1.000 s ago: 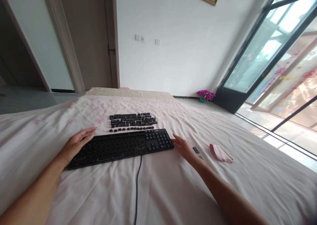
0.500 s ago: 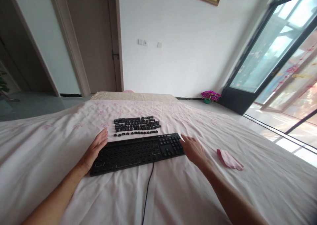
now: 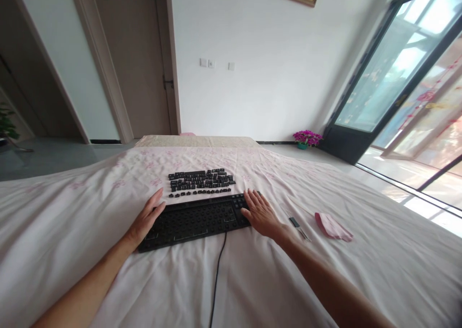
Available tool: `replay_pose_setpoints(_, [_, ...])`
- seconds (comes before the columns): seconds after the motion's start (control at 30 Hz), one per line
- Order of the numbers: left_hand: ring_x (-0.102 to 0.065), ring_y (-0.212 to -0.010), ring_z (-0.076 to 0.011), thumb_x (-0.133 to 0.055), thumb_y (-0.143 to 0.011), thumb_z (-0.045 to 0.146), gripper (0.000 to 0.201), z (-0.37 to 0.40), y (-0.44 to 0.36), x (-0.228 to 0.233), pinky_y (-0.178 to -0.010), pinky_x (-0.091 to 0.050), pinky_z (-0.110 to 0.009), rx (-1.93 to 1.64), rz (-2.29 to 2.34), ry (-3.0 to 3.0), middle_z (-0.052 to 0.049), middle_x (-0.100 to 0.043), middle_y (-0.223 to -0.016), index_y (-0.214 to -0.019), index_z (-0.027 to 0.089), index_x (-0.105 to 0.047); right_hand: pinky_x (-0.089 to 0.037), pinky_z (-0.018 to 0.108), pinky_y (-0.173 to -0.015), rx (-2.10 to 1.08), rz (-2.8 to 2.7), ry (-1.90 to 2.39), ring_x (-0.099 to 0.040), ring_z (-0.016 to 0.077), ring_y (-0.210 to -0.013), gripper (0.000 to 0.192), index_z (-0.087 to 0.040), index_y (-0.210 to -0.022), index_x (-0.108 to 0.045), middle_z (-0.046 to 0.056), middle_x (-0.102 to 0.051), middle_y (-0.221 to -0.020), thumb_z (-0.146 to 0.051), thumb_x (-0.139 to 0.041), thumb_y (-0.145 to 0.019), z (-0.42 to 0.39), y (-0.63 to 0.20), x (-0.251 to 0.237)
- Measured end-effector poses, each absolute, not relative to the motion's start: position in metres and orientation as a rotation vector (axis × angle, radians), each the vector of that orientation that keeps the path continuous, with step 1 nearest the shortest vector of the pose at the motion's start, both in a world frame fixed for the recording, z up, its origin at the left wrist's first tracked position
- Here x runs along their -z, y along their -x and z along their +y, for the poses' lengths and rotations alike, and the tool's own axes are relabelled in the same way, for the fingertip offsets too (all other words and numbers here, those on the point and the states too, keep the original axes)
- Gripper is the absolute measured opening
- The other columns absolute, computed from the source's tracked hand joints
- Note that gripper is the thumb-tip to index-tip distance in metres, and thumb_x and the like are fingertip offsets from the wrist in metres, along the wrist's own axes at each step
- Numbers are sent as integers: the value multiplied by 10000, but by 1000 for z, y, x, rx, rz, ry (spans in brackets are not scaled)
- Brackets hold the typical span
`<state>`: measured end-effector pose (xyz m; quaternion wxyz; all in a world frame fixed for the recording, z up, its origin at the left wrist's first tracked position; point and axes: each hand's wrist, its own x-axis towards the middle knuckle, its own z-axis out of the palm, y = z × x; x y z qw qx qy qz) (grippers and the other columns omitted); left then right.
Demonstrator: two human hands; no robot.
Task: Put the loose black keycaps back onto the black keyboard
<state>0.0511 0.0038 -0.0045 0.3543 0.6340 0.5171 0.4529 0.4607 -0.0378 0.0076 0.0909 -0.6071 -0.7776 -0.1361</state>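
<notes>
A black keyboard lies on the cloth, tilted slightly across my view; most of its main section has no keycaps, while keycaps show on the number pad at the right. My left hand rests at the keyboard's left end, fingers stretched out and thumb apart. Over the number pad lies my right hand, palm down with fingers spread, hiding part of the keys. Loose black keycaps stand in rows just beyond the keyboard. To the right of my right hand is a small tool with a dark handle and thin metal prongs.
A pale pink floral cloth covers the surface. The keyboard's black cable runs toward me. A folded pink cloth lies at the right. Beyond are a wall, doors and a pot of magenta flowers.
My right hand has moved left from the keyboard's right edge onto the number pad, uncovering the small tool. The keyboard and my left hand appear slightly further right in view.
</notes>
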Motion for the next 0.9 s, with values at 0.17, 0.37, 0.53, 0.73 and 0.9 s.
replay_pose_setpoints(0.17, [-247,-1442,-238,-454,-906,504,671,4,-42,14,-1179,-171,-437,-1152,1370,-1677,-101,-271,-1576,-1498,231,-296,-172,412,-1172,363,-2376,1685,-211,239,-1439,610,-184,-1501,-295,76,-266,-1550,-504,-283,-982,-44,-434,-3])
replay_pose_setpoints(0.37, [-276,-1429,-243,-447,-898,539,693,-7,-38,20,-1179,-176,-438,-1168,1524,-1680,-135,-321,-1546,-1485,191,-327,-224,408,-1149,26,-2274,1748,-260,194,-1423,533,-273,-1466,-365,10,-367,-1516,-460,-173,-1006,-42,-449,-24])
replay_pose_setpoints(0.53, [-240,-1444,-237,-413,-911,555,686,-20,-44,12,-1186,-156,-421,-1192,1432,-1610,-103,-290,-1568,-1498,217,-305,-277,436,-1108,43,-1638,2098,-356,263,-1373,587,-167,-1459,-375,120,-416,-1479,-476,-214,-986,-42,-469,-18])
replay_pose_setpoints(0.73, [-153,-1467,-232,-375,-920,571,735,-17,-63,4,-1197,-103,-412,-1249,1375,-1582,-96,-196,-1601,-1528,183,-227,-322,385,-1085,-120,-1610,2009,-449,239,-1308,599,-143,-1444,-384,132,-496,-1413,-472,-220,-972,-34,-485,-1])
replay_pose_setpoints(0.9, [-125,-1472,-229,-368,-923,575,733,-5,-79,8,-1198,-82,-408,-1302,1334,-1573,-84,-178,-1607,-1528,188,-223,-334,409,-1074,-149,-1536,2014,-458,251,-1296,608,-165,-1434,-403,128,-504,-1403,-502,-221,-962,-27,-495,-6])
